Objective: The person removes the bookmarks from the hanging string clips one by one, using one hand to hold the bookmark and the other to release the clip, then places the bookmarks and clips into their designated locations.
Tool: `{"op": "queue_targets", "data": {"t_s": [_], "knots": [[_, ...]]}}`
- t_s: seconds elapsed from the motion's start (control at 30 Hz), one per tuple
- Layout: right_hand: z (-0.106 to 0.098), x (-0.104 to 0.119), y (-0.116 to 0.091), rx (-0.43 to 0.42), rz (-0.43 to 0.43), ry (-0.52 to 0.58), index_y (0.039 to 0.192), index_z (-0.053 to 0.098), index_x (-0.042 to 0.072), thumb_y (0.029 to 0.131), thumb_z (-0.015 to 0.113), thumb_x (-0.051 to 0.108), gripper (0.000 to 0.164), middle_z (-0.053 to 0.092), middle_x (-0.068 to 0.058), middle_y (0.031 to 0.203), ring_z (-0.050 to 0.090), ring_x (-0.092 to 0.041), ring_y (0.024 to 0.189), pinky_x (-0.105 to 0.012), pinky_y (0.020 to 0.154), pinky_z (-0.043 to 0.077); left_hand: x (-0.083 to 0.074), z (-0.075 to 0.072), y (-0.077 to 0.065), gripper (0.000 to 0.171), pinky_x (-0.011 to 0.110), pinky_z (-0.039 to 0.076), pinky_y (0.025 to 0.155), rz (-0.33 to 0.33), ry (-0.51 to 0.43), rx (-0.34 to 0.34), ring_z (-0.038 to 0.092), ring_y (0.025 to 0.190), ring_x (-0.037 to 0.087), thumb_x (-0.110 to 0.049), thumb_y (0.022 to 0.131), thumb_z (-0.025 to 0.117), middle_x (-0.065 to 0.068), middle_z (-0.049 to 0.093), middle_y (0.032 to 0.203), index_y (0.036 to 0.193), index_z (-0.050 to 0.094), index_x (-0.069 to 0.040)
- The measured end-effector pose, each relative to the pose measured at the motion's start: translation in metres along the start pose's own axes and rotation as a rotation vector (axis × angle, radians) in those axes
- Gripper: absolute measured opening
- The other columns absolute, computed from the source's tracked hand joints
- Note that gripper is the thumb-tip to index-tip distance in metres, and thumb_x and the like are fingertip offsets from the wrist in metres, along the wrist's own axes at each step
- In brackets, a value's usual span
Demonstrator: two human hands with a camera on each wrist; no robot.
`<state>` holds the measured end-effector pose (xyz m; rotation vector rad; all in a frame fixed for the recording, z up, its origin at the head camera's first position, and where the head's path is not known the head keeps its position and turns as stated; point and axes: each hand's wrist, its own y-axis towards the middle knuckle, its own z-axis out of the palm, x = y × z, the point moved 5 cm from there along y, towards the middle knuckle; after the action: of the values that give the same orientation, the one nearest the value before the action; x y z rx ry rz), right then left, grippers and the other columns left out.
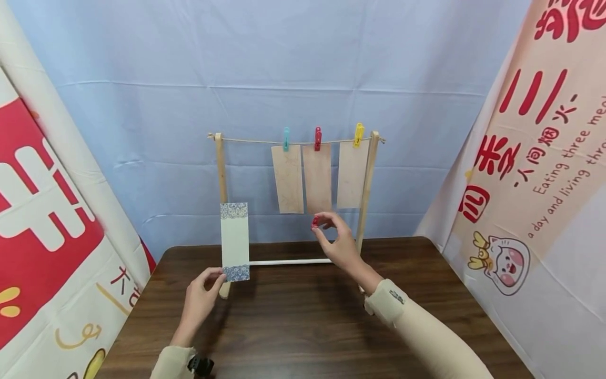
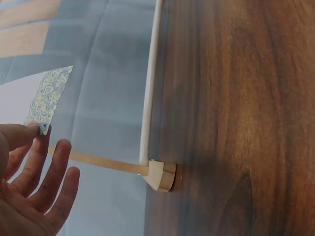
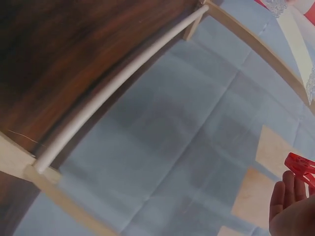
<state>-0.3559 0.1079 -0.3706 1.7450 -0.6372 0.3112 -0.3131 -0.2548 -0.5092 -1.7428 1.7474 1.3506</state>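
Observation:
My left hand [image 1: 201,295] pinches the lower left corner of a pale paper card [image 1: 234,237] with blue lace-patterned ends. The card is upright, in front of the rack's left post; its patterned end shows in the left wrist view. Between thumb and fingertips my right hand [image 1: 340,243] holds a red clothespin [image 1: 314,222], just below the hanging cards. Three tan cards hang from a string [image 1: 251,141]: one under a teal clothespin [image 1: 286,139], one under another red clothespin [image 1: 318,139], one under a yellow clothespin [image 1: 359,135]. The string's left part bears no card.
The wooden rack has a left post [image 1: 221,173], a right post [image 1: 368,205] and a white lower bar [image 1: 291,261]. It stands on a dark wood table [image 1: 303,326]. Behind it hangs a light blue cloth [image 1: 293,63], with printed cloths at both sides.

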Motion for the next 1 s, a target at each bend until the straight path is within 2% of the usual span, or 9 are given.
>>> {"op": "queue_targets", "data": {"t_s": [0.2, 0.37, 0.47, 0.63, 0.77, 0.93, 1.0], "knots": [[-0.009, -0.009, -0.019, -0.020, 0.029, -0.020, 0.122, 0.065, -0.010, 0.090, 0.075, -0.018, 0.034, 0.070, -0.026, 0.105, 0.068, -0.040, 0.093, -0.064, 0.083, 0.054, 0.002, -0.003, -0.007, 0.015, 0.025, 0.053, 0.078, 0.002, 0.012, -0.007, 0.071, 0.091, 0.017, -0.018, 0.103, 0.076, 0.005, 0.080, 0.103, 0.116, 0.078, -0.011], [-0.016, -0.034, -0.037, -0.024, 0.068, -0.055, 0.124, 0.066, -0.009, 0.090, 0.076, -0.017, 0.036, 0.072, -0.024, 0.103, 0.069, -0.038, 0.091, -0.064, 0.082, 0.055, 0.006, -0.008, -0.013, 0.014, 0.023, 0.052, 0.076, -0.001, 0.029, -0.015, 0.069, 0.089, 0.012, -0.017, 0.102, 0.077, 0.004, 0.080, 0.102, 0.115, 0.078, -0.012], [-0.021, -0.048, -0.047, -0.035, 0.084, -0.087, 0.126, 0.067, -0.006, 0.091, 0.078, -0.014, 0.037, 0.074, -0.020, 0.104, 0.070, -0.033, 0.091, -0.058, 0.083, 0.056, 0.009, -0.011, -0.015, 0.014, 0.023, 0.051, 0.076, -0.007, 0.039, -0.016, 0.067, 0.089, 0.010, -0.018, 0.103, 0.076, 0.003, 0.080, 0.102, 0.115, 0.078, -0.012], [-0.033, -0.058, -0.061, -0.045, 0.122, -0.105, 0.131, 0.069, 0.004, 0.093, 0.080, -0.006, 0.040, 0.075, -0.009, 0.108, 0.071, -0.024, 0.095, -0.039, 0.086, 0.058, 0.013, -0.014, -0.018, 0.013, 0.026, 0.051, 0.078, -0.030, 0.058, -0.025, 0.068, 0.091, 0.011, -0.016, 0.102, 0.077, 0.002, 0.080, 0.102, 0.115, 0.078, -0.012], [-0.042, -0.061, -0.068, -0.054, 0.144, -0.103, 0.132, 0.070, 0.009, 0.093, 0.081, -0.004, 0.042, 0.075, -0.006, 0.109, 0.070, -0.024, 0.096, -0.037, 0.086, 0.058, 0.016, -0.017, -0.020, 0.013, 0.024, 0.050, 0.081, -0.045, 0.072, -0.035, 0.069, 0.094, 0.013, -0.015, 0.102, 0.077, 0.002, 0.080, 0.101, 0.114, 0.078, -0.012], [-0.050, -0.065, -0.077, -0.071, 0.141, -0.092, 0.132, 0.071, 0.008, 0.093, 0.080, -0.005, 0.042, 0.075, -0.006, 0.109, 0.069, -0.023, 0.095, -0.027, 0.085, 0.056, 0.019, -0.021, -0.023, 0.013, 0.019, 0.047, 0.080, -0.028, 0.085, -0.050, 0.070, 0.093, 0.013, -0.014, 0.101, 0.078, 0.002, 0.080, 0.099, 0.114, 0.079, -0.011], [-0.053, -0.066, -0.080, -0.081, 0.133, -0.096, 0.131, 0.071, 0.005, 0.093, 0.080, -0.006, 0.041, 0.075, -0.008, 0.108, 0.069, -0.024, 0.094, -0.027, 0.083, 0.056, 0.020, -0.023, -0.023, 0.013, 0.020, 0.047, 0.080, -0.021, 0.089, -0.058, 0.069, 0.092, 0.013, -0.015, 0.101, 0.079, 0.002, 0.080, 0.097, 0.114, 0.079, -0.011]]}}
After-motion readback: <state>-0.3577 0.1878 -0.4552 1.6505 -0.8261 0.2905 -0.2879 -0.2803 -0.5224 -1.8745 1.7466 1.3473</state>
